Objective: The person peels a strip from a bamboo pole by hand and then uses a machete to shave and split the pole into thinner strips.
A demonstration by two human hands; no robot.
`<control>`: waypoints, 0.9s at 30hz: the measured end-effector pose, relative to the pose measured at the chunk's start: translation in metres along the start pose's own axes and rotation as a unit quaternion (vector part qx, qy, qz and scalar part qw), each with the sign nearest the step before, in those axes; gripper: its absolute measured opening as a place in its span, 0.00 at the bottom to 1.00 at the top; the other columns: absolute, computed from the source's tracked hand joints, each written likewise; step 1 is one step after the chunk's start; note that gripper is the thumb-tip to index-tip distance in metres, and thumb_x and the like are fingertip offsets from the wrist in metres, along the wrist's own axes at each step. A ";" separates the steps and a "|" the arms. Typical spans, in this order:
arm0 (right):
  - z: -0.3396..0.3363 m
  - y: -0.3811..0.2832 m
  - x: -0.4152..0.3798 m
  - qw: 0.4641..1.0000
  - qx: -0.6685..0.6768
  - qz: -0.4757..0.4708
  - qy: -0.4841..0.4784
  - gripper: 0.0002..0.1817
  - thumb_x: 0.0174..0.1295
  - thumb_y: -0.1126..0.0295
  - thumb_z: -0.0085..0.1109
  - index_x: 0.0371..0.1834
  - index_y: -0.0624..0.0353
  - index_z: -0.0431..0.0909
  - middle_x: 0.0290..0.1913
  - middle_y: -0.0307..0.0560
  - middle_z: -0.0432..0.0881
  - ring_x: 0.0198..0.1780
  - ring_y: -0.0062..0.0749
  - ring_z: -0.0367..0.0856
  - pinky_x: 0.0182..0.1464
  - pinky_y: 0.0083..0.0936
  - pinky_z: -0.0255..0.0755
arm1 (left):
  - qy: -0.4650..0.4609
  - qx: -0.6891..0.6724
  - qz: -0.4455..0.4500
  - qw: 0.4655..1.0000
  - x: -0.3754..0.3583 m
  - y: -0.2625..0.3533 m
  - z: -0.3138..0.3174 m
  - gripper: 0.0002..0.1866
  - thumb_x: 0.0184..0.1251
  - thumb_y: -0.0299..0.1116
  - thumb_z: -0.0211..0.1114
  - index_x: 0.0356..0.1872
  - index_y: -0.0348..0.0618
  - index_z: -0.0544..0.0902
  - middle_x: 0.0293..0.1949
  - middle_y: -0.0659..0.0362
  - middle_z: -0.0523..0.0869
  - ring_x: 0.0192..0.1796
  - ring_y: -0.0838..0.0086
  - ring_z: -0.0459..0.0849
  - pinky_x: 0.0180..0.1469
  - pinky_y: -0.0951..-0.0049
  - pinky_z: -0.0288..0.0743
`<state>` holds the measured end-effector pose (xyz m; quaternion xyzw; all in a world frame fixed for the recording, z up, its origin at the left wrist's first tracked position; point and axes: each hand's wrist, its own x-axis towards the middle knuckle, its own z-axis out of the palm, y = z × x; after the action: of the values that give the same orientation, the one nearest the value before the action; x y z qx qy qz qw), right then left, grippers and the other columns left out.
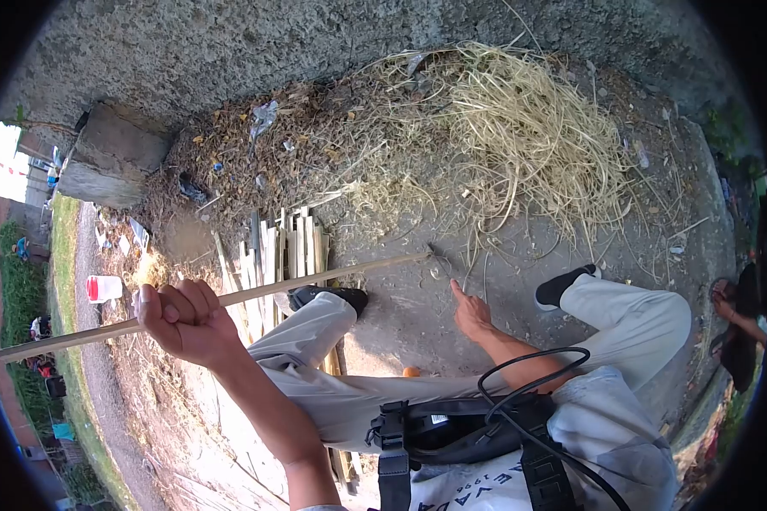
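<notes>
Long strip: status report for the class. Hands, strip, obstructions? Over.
Left hand gripping long strip. Right hand apart from strip, index finger extended. Straw heap beyond, not blocking.

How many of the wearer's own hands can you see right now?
2: the left hand, closed around the long strip, and the right hand, index finger extended, right of centre. Neither is hidden.

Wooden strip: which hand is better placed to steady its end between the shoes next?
Likely the right hand: it is close to that end, while the left hand grips the wooden strip farther back.
</notes>
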<state>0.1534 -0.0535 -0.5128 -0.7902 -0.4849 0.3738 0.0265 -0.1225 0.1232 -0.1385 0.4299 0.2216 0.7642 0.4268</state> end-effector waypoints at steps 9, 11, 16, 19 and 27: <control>-0.014 -0.019 -0.001 0.999 0.038 0.015 -0.024 0.43 0.61 0.75 0.53 0.80 0.36 0.49 0.43 0.67 0.82 0.46 0.59 0.84 0.48 0.50 0.77 | 0.132 0.068 0.017 0.989 0.003 -0.001 0.006 0.21 0.75 0.33 0.53 0.18 0.52 0.59 0.12 0.68 0.51 0.11 0.83 0.46 0.12 0.76 0.41; -0.017 -0.016 -0.001 0.999 0.044 0.007 -0.028 0.43 0.61 0.76 0.52 0.80 0.37 0.49 0.44 0.67 0.82 0.46 0.59 0.84 0.48 0.50 0.77 | 0.136 0.072 0.017 0.988 0.002 -0.001 0.007 0.21 0.75 0.33 0.54 0.19 0.52 0.59 0.12 0.68 0.51 0.11 0.83 0.47 0.12 0.76 0.42; -0.016 -0.016 -0.001 1.000 0.012 -0.012 -0.025 0.42 0.61 0.77 0.50 0.80 0.39 0.49 0.44 0.65 0.82 0.47 0.59 0.84 0.48 0.48 0.78 | 0.108 0.061 0.008 0.992 -0.002 -0.001 0.015 0.21 0.75 0.35 0.56 0.19 0.51 0.60 0.12 0.68 0.51 0.11 0.83 0.50 0.13 0.77 0.43; -0.021 -0.014 0.003 1.000 0.007 -0.016 -0.016 0.42 0.62 0.77 0.50 0.80 0.39 0.50 0.43 0.64 0.83 0.45 0.58 0.84 0.46 0.47 0.79 | 0.092 0.073 0.012 0.993 -0.005 -0.001 0.020 0.22 0.75 0.36 0.56 0.18 0.51 0.59 0.12 0.67 0.52 0.11 0.82 0.51 0.13 0.77 0.44; -0.030 -0.040 -0.007 0.995 0.017 -0.095 0.011 0.41 0.63 0.74 0.52 0.80 0.39 0.50 0.35 0.63 0.84 0.35 0.55 0.84 0.38 0.48 0.78 | 0.120 0.069 0.016 0.990 -0.001 -0.003 0.011 0.22 0.75 0.35 0.55 0.18 0.51 0.59 0.12 0.68 0.51 0.12 0.83 0.49 0.14 0.76 0.42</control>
<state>0.1399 -0.0282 -0.4712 -0.7445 -0.5508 0.3686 0.0806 -0.1117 0.1233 -0.1350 0.3672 0.3166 0.7997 0.3542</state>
